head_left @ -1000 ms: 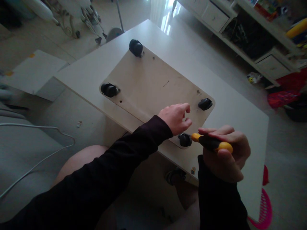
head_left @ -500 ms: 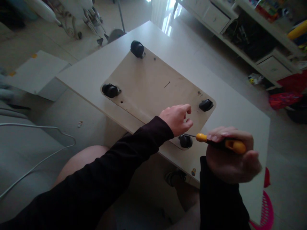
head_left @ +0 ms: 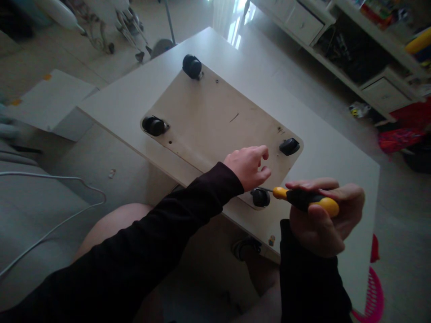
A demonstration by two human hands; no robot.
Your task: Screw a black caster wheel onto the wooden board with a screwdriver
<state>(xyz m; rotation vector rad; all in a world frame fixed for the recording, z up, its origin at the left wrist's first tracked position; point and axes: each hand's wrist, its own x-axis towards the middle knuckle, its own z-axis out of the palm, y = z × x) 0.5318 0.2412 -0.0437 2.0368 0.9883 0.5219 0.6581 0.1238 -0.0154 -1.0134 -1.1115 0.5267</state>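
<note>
A flat wooden board (head_left: 208,112) lies on the white table with a black caster wheel at each corner. My right hand (head_left: 340,224) grips a yellow-and-black screwdriver (head_left: 298,198), thumb and fingers around its handle. The shaft points left, passing over the near-right caster (head_left: 261,198); its tip is hidden by my left hand. My left hand (head_left: 244,167) rests on the board beside that caster, thumb and index finger curved and apart with nothing seen between them. Farther off are the right caster (head_left: 289,146), the left caster (head_left: 154,126) and the far caster (head_left: 192,67).
The white table (head_left: 340,179) extends around the board, with a small sticker (head_left: 271,241) near its front edge. A white cabinet (head_left: 303,24) stands at the far right. A pink basket (head_left: 374,296) is by the right edge, and a white box (head_left: 50,103) sits on the left.
My right hand has turned around the screwdriver handle, the thumb now coming up against its end, and the handle has shifted slightly left. My left hand has stayed in place.
</note>
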